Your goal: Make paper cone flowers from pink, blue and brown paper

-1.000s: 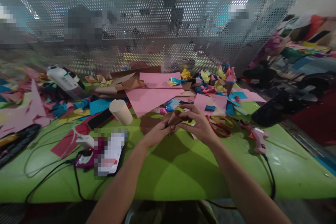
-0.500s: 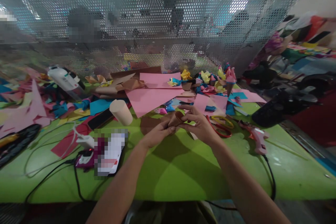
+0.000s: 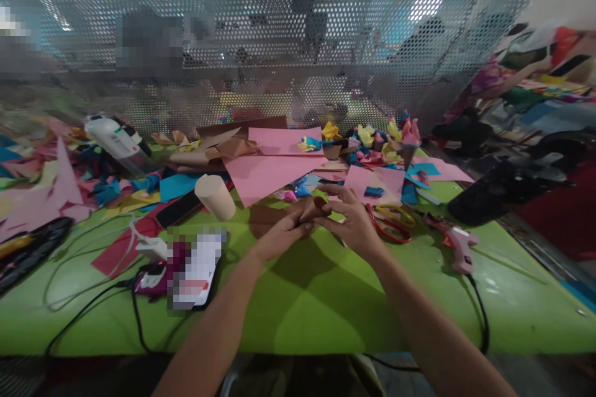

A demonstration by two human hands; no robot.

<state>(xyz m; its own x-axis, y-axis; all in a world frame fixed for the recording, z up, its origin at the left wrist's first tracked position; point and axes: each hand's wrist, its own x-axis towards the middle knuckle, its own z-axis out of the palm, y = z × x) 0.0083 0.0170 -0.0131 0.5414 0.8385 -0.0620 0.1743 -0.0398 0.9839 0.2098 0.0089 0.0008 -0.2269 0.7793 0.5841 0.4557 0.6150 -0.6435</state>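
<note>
A small brown paper cone (image 3: 311, 209) is held above the green table, its round mouth facing right. My left hand (image 3: 284, 232) is closed around its lower left side. With thumb and fingers, my right hand (image 3: 351, 220) grips the rim of the mouth. A flat piece of brown paper (image 3: 265, 221) lies just left of the cone, partly behind my left hand. Right of my right hand are scissors (image 3: 391, 223) with red and yellow handles. Farther right lies a pink glue gun (image 3: 459, 248) with a black cord.
A cream cylinder (image 3: 215, 197) and a phone (image 3: 198, 270) are on the left, near a purple power adapter (image 3: 151, 279) with cables. Pink paper sheets (image 3: 274, 173) and crumpled scraps line the back. A paper ice cream cone (image 3: 410, 142) stands at the back right. A perforated metal screen (image 3: 261, 31) rises behind.
The brown cone has turned slightly in my hands, its mouth now showing narrower. Both hands stay in nearly the same place.
</note>
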